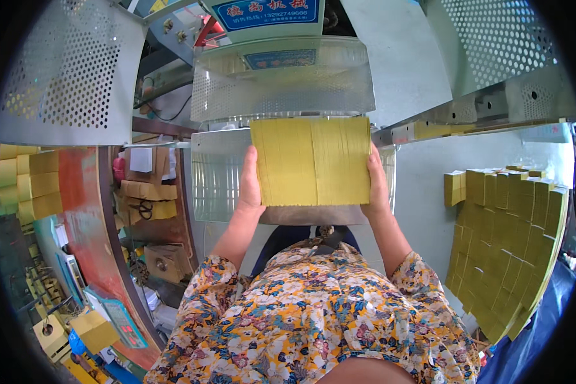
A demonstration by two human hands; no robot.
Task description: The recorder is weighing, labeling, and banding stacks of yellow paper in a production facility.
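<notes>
Pressing inward from both sides, the left hand (pixel 250 182) and the right hand (pixel 377 185) clamp a thick block of yellow paper sheets (pixel 311 161) between flat palms, fingers laid along its short edges. The block hangs in front of the person's chest, just before the perforated metal guard (pixel 281 89) of the machine (pixel 262 19) and above a grey ledge (pixel 313 215).

A seam runs down the block's middle, so it seems to be two stacks pushed together; if the squeeze slackens, the centre could sag and sheets could fan out or drop. Uneven pressure might also skew the edges.

Whether the block's lower edge rests on the ledge or floats clear of it cannot be told. The fingertips behind the paper are hidden, as is the machine's opening behind the guard. On the right, a sloping pile of yellow bundles (pixel 505 243) is cut by the rim; more yellow stacks (pixel 32 185) on the left blur into the dark edge.
</notes>
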